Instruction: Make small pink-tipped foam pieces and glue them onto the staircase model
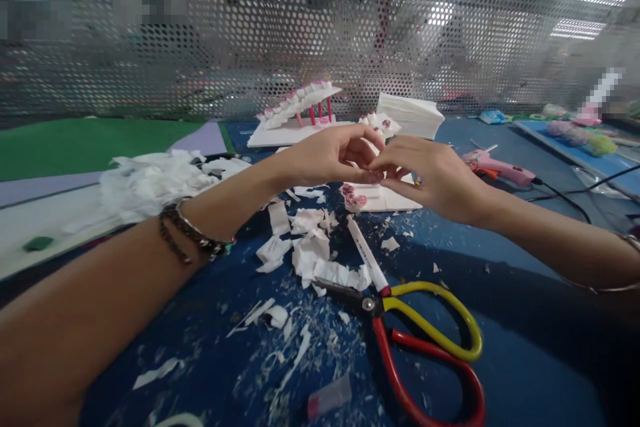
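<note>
My left hand [327,157] and my right hand [430,177] meet above the blue table, fingertips pinched together around something small that I cannot make out. Beads and a bangle circle the left wrist. Just below the hands lies a small white foam piece [377,197] with pink flowers on it. Behind them stands a white foam model stair [300,107] on pink posts, on a white base. A white marker pen [367,253] and red-and-yellow scissors [425,347] lie in front of the hands.
White paper scraps [310,247] litter the blue table [525,347], with a bigger heap [150,183] at left. A pink glue gun [495,167] with a black cord lies at right. A stack of white sheets [410,113] sits behind. A perforated metal screen [320,27] closes the back.
</note>
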A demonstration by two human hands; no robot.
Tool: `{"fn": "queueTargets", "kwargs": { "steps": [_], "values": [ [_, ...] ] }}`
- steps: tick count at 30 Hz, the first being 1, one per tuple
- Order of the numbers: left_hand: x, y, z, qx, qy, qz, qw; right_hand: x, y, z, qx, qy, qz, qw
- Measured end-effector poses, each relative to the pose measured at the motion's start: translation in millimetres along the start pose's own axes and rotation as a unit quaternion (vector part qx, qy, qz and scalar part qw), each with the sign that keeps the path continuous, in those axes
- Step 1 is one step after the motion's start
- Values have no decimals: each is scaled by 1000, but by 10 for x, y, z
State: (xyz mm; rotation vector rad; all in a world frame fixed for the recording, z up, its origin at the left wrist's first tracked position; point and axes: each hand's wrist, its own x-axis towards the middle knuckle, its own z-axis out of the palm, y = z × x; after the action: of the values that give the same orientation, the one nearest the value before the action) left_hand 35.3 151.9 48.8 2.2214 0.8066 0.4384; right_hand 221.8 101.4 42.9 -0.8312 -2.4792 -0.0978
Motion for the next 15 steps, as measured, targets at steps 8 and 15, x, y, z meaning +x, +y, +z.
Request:
{"fn": "queueTargets", "kwargs": {
  "steps": [8,15],
  "values": [
    [8,-126,-124,4,-49,5,999,-39,44,124,-9,-112,18,993],
    [74,-422,-276,179,62,4,982,-27,107,243,-16,-177,27,984]
  ]
}}
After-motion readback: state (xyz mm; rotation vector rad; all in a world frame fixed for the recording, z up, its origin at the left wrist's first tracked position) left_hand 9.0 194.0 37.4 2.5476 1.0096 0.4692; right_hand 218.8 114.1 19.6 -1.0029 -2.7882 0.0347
